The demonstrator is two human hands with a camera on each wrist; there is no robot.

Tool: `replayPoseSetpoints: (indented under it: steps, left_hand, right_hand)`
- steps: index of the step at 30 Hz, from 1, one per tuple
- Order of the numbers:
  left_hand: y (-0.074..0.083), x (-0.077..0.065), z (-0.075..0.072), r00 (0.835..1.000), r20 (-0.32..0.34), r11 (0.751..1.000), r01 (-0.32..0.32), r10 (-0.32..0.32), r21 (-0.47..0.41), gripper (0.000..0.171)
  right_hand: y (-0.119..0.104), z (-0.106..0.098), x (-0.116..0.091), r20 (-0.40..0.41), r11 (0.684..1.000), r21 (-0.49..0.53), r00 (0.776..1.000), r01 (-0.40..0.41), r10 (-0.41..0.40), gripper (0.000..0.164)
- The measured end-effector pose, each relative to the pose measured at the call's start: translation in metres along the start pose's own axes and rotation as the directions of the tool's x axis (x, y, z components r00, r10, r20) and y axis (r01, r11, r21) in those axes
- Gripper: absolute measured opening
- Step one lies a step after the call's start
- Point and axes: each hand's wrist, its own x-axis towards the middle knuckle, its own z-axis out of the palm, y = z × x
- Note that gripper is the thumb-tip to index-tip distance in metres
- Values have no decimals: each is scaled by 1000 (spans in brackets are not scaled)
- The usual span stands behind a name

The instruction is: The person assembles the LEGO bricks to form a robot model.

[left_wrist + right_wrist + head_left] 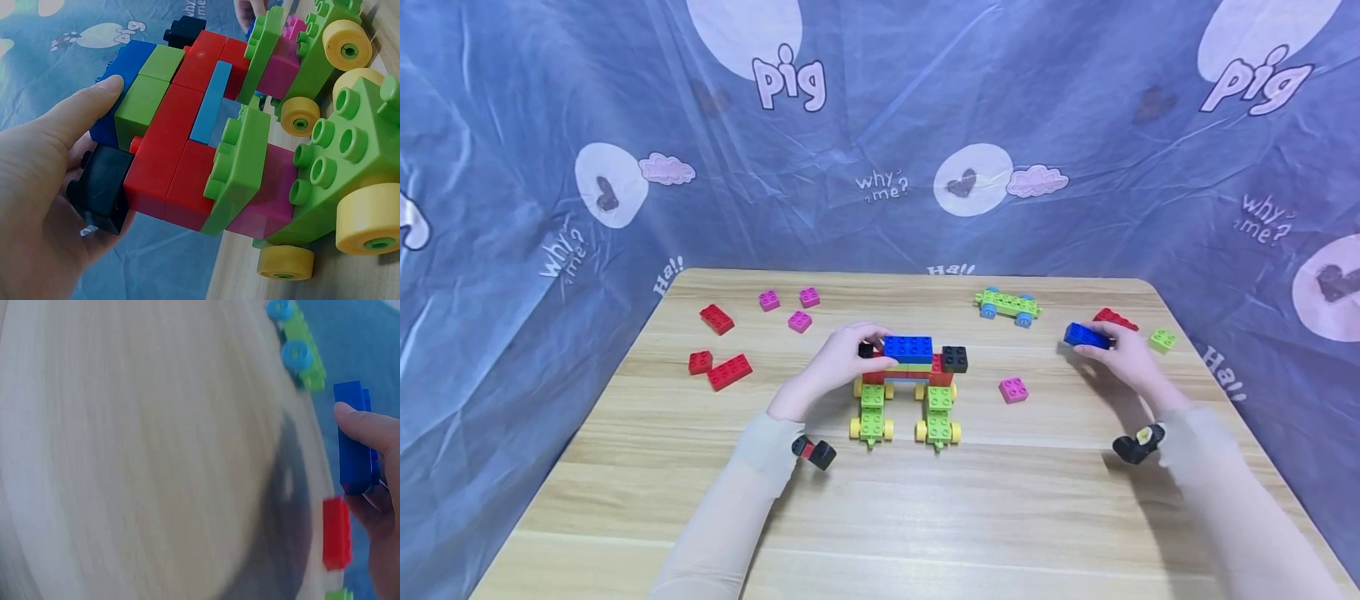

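In the head view my left hand (847, 357) grips the blue brick (908, 348) on top of a built block figure. Its thumb (111, 89) lies against that brick in the left wrist view, the other fingers partly hidden behind. Beneath it the figure has green bricks (142, 103), red bricks (164, 147), a light blue piece (211, 103) and black bricks (103, 187) at the ends. Its legs stand on green wheeled bases (872, 423) with yellow wheels. At the right, my right hand (1126, 360) pinches another blue brick (355, 440), held above the table.
Close to the right hand lie a red brick (1116, 318) and a small green brick (1162, 340). A green car base (1007, 304) with blue wheels stands at the back. One pink brick (1013, 390) is right of the figure. Red bricks (730, 372) and pink bricks (800, 322) lie left.
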Motion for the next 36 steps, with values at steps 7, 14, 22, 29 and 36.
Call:
replayPoseSetpoints:
  steps: [7, 14, 22, 29, 36]
  left_hand:
    - [-1, 0, 1, 1000, -1, 1000, 2, -2, 2, 44]
    - [-1, -1, 1, 1000, -7, 1000, -4, 4, 3, 43]
    - [0, -1, 1, 1000, -1, 1000, -8, 8, 14, 44]
    - [0, 0, 0, 1000, -1, 1000, -15, 15, 20, 44]
    - [1, 1, -1, 1000, 19, 999, -14, 14, 33, 45]
  right_hand:
    - [-33, 10, 7, -51, 998, 17, 997, 58, -57, 51]
    - [-75, 21, 14, -67, 993, 86, 995, 77, -72, 50]
    - [-119, 32, 22, -28, 991, 108, 997, 77, -74, 54]
    - [-156, 37, 26, 32, 980, 175, 994, 96, -103, 55]
    - [-184, 44, 28, 43, 968, 203, 986, 149, -160, 51]
